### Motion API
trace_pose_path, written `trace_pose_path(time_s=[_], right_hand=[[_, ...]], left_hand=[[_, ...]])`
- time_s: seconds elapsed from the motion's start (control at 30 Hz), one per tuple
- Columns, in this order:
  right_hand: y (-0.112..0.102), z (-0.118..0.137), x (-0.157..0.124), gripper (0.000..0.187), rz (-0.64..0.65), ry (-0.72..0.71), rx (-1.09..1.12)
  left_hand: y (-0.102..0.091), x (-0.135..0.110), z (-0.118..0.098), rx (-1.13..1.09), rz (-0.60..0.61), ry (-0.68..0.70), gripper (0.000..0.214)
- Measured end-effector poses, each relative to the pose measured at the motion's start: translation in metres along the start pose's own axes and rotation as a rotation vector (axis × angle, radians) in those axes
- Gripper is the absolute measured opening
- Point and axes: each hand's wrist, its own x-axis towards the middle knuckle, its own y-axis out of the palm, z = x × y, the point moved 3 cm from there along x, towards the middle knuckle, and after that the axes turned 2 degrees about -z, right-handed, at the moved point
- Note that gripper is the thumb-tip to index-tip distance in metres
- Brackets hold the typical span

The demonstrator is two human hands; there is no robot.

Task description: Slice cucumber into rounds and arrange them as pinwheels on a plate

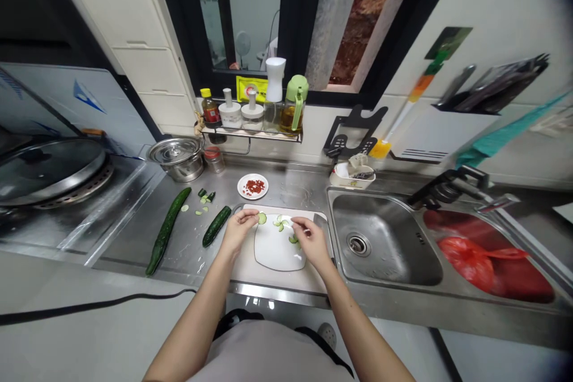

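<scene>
Small dish (253, 196) beyond white plate (280, 252)

No legible text, brands or numbers.

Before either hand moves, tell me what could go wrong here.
The thin slice held by the left hand might slip. The right hand, close to the white plate, could nudge the loose slices there. The short cucumber, lying free on the counter, might roll if bumped.

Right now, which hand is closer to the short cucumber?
Left. The left hand is just beside the short cucumber; the right hand is farther away, across the white plate.
</scene>
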Motion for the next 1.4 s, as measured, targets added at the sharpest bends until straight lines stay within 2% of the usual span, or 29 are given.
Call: trace_pose_path(time_s=[0.1,0.2,0.33,0.4,0.53,0.6,0.83,1.13,1.4], right_hand=[[0.016,0.034,0.018,0.029,0.114,0.006,0.141],[0.025,0.05,0.027,0.024,0.181,-0.018,0.175],[0.027,0.046,0.028,0.021,0.16,-0.021,0.183],[0.025,0.042,0.027,0.022,0.116,-0.035,0.172],[0.02,0.04,0.024,0.023,0.103,-0.143,0.06],[0.018,0.042,0.023,0.024,0.117,-0.192,0.005],[0.013,0.04,0.021,0.023,0.121,-0.244,-0.035],[0.015,0.032,0.019,0.017,0.133,-0.119,0.063],[0.019,0.022,0.018,0.015,0.203,0.095,0.204]], left_hand=[[0.015,-0.008,-0.026,-0.009,0.094,0.057,0.041],[0.024,-0.011,-0.039,0.013,0.155,0.11,0.04],[0.026,-0.011,-0.035,0.002,0.136,0.108,0.046],[0.026,-0.012,-0.027,-0.006,0.125,0.032,0.051],[0.034,-0.018,-0.015,-0.093,0.246,-0.171,0.059],[0.037,-0.019,-0.016,-0.132,0.27,-0.216,0.06],[0.041,-0.014,-0.027,-0.182,0.237,-0.209,0.06],[0.044,-0.013,-0.037,-0.169,0.206,-0.039,0.06],[0.045,-0.006,-0.03,-0.096,0.251,0.074,0.051]])
